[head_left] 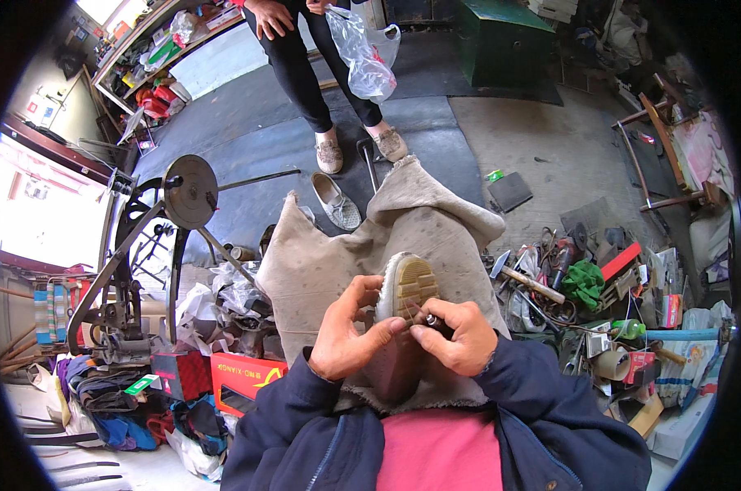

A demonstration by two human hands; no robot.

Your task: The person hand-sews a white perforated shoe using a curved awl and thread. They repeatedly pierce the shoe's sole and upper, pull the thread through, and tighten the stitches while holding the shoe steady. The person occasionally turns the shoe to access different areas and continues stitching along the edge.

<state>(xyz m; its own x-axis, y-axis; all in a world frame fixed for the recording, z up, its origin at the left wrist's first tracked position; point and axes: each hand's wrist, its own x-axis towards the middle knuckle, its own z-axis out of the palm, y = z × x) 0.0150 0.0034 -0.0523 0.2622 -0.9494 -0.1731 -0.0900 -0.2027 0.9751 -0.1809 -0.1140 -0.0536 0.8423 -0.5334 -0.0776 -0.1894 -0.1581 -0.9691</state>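
A shoe with a yellowish ridged sole and a whitish side lies sole-up over my lap, on a beige cloth draped across my knees. Around its left side my left hand is closed, the thumb pressed near the sole's edge. My right hand pinches a small dark-handled tool with a shiny metal end, right at the sole. Its working tip is too small to make out. The near part of the shoe is partly hidden by my hands.
A hand-cranked sewing machine stands at left. Ahead, a person in black trousers holds a clear plastic bag; a loose light shoe lies near their feet. To my right are piled tools, including a hammer. A red box sits at left.
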